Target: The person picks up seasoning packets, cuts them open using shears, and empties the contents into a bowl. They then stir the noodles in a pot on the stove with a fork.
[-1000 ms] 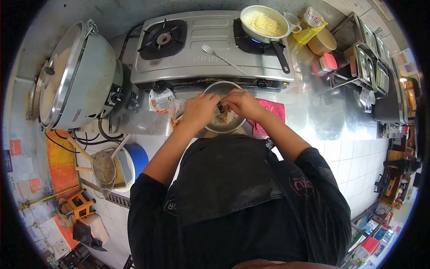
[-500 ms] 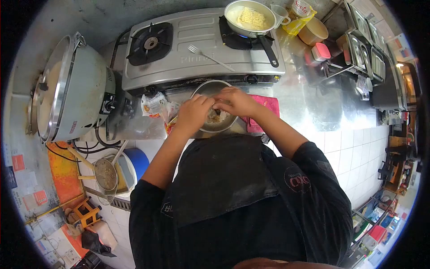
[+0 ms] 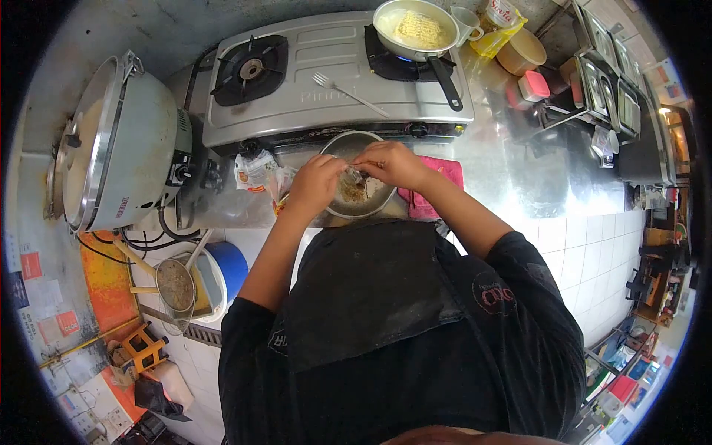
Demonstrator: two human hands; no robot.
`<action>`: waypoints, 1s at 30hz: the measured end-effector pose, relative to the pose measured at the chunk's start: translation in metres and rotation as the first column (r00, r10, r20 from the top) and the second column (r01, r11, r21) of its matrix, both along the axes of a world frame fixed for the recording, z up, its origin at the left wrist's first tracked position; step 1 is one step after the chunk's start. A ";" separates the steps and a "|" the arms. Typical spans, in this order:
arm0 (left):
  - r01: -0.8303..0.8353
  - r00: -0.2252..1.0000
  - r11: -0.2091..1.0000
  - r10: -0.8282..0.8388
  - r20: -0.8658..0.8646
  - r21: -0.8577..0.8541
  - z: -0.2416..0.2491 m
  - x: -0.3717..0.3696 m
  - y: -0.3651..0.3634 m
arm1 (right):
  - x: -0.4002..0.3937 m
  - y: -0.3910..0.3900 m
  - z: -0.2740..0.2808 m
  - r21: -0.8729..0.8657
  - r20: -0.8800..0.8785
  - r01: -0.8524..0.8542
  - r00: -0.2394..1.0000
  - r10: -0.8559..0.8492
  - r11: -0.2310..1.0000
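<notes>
A small sachet [image 3: 353, 175] was pinched by both the left hand [image 3: 315, 185] and right hand [image 3: 391, 163] above the steel bowl [image 3: 359, 194], with the noodle pan [image 3: 415, 28] at one o'clock.

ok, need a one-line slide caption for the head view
Both hands, left hand and right hand, pinch a small sachet over a round steel bowl before a two-burner gas stove.

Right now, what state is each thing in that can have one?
Right burner: lit, blue flame under the pan.
Left burner: bare, no flame seen.
Pan: holds noodles.
Metal bowl: holds seasoning.
Small sachet: pinched between both hands over the bowl.
Left hand: gripping the sachet.
Right hand: gripping the sachet.
Fork: lying on the stove.
</notes>
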State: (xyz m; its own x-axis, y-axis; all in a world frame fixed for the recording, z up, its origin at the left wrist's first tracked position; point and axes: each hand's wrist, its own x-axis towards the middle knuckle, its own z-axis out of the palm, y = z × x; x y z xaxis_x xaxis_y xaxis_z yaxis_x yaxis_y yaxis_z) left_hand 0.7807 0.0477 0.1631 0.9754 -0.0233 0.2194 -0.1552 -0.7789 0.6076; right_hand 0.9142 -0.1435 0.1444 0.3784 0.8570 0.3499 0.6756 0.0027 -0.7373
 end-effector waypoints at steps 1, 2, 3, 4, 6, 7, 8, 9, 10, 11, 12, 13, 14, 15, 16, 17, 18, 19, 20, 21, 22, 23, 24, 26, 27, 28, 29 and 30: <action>-0.001 1.000 1.000 0.001 0.001 0.000 -0.002 0.000 0.000 | 0.000 0.000 0.002 0.008 0.010 -0.008 1.000 0.008 1.000; -0.021 1.000 0.999 0.022 0.022 -0.039 -0.004 0.000 -0.001 | 0.000 0.001 0.002 0.009 0.010 -0.008 1.000 0.007 1.000; -0.040 0.998 0.996 0.043 0.042 -0.080 -0.006 0.000 -0.001 | 0.000 0.001 0.002 0.006 0.034 -0.005 0.999 0.005 1.000; -0.039 0.998 0.996 0.042 0.042 -0.079 -0.006 0.000 -0.002 | 0.001 0.001 0.003 0.003 0.057 -0.003 0.998 0.003 1.000; -0.083 0.997 0.982 0.083 -0.008 -0.167 -0.005 0.000 -0.002 | 0.002 0.000 0.005 -0.008 0.050 -0.019 0.999 0.019 1.000; -0.084 0.996 0.982 0.084 -0.010 -0.167 -0.003 0.000 -0.003 | 0.003 0.000 0.006 -0.019 0.042 -0.036 0.998 0.037 0.999; -0.101 0.995 0.975 0.097 -0.028 -0.198 0.001 -0.001 -0.004 | 0.003 0.001 0.007 -0.019 0.041 -0.037 0.998 0.038 0.999; -0.117 0.993 0.966 0.109 -0.046 -0.229 0.003 -0.001 -0.004 | 0.004 0.001 0.009 -0.010 0.068 -0.046 0.997 0.047 0.999; -0.117 0.993 0.966 0.109 -0.047 -0.229 0.003 -0.002 -0.004 | 0.005 0.001 0.010 -0.002 0.096 -0.055 0.994 0.055 0.998; -0.087 0.996 0.986 0.087 -0.009 -0.142 0.004 -0.002 -0.002 | 0.005 0.002 0.012 -0.002 0.096 -0.055 0.994 0.055 0.998; -0.058 0.998 0.997 0.060 0.027 -0.053 0.004 -0.002 -0.001 | 0.006 0.004 0.015 0.019 0.097 -0.063 0.993 0.061 0.998; -0.058 0.998 0.997 0.059 0.026 -0.052 0.004 -0.002 -0.001 | 0.006 0.005 0.015 0.039 0.096 -0.070 0.993 0.066 0.997; -0.025 0.999 1.000 0.025 0.030 -0.003 0.004 -0.002 -0.002 | 0.007 0.007 0.013 0.039 0.095 -0.069 0.993 0.065 0.997; 0.008 0.999 0.999 -0.010 0.033 0.047 0.003 -0.002 -0.003 | 0.008 0.009 0.009 0.011 0.104 -0.077 0.992 0.075 0.997; 0.009 0.999 0.999 -0.011 0.033 0.047 0.004 -0.002 -0.003 | 0.008 0.010 0.011 -0.016 0.113 -0.085 0.990 0.086 0.996; -0.010 0.998 1.000 0.011 0.067 -0.003 0.004 0.000 -0.003 | 0.008 0.009 0.013 -0.015 0.114 -0.084 0.990 0.085 0.996; -0.029 0.994 0.998 0.035 0.101 -0.055 0.005 0.001 -0.002 | 0.007 0.008 0.016 -0.021 0.098 -0.081 0.992 0.083 0.996; -0.029 0.994 0.998 0.035 0.102 -0.054 0.006 0.001 -0.002 | 0.006 0.007 0.020 -0.027 0.082 -0.078 0.993 0.080 0.997; -0.031 0.997 0.996 0.037 0.070 -0.085 0.008 0.002 -0.002 | 0.005 0.007 0.020 -0.026 0.084 -0.078 0.993 0.080 0.997; -0.034 0.999 0.993 0.039 0.036 -0.117 0.009 0.001 -0.002 | 0.005 0.007 0.019 -0.014 0.099 -0.083 0.992 0.084 0.996; -0.035 0.999 0.993 0.039 0.036 -0.117 0.008 0.000 -0.003 | 0.004 0.007 0.019 -0.002 0.115 -0.087 0.990 0.087 0.996; -0.038 0.999 0.986 0.044 0.030 -0.164 0.006 0.000 -0.005 | 0.004 0.005 0.019 -0.002 0.116 -0.088 0.989 0.087 0.996; -0.041 0.999 0.976 0.048 0.025 -0.212 0.006 -0.001 -0.006 | 0.004 0.002 0.019 -0.014 0.115 -0.099 0.988 0.100 0.995; -0.059 0.998 0.969 0.059 -0.009 -0.238 0.007 -0.002 -0.008 | 0.005 -0.001 0.020 -0.026 0.116 -0.110 0.987 0.112 0.994; -0.079 0.997 0.961 0.069 -0.047 -0.265 0.007 -0.002 -0.008 | 0.004 -0.002 0.020 -0.030 0.125 -0.099 0.987 0.102 0.995; -0.077 0.997 0.961 0.067 -0.046 -0.265 0.007 -0.002 -0.008 | 0.003 -0.003 0.020 -0.034 0.134 -0.089 0.987 0.093 0.995; -0.071 0.997 0.959 0.059 -0.053 -0.274 0.006 -0.002 -0.009 | 0.003 -0.004 0.021 -0.035 0.135 -0.087 0.987 0.091 0.996; -0.065 0.997 0.957 0.051 -0.059 -0.284 0.006 -0.002 -0.009 | 0.003 -0.005 0.022 -0.037 0.144 -0.087 0.985 0.091 0.996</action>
State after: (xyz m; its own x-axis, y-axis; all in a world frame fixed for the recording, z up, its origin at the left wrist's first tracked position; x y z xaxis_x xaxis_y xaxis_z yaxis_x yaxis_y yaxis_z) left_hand 0.7787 0.0391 0.1687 0.9832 0.0899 0.1591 -0.0784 -0.5789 0.8116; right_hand 0.9168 -0.1480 0.1659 0.2471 0.8960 0.3689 0.7737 0.0467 -0.6319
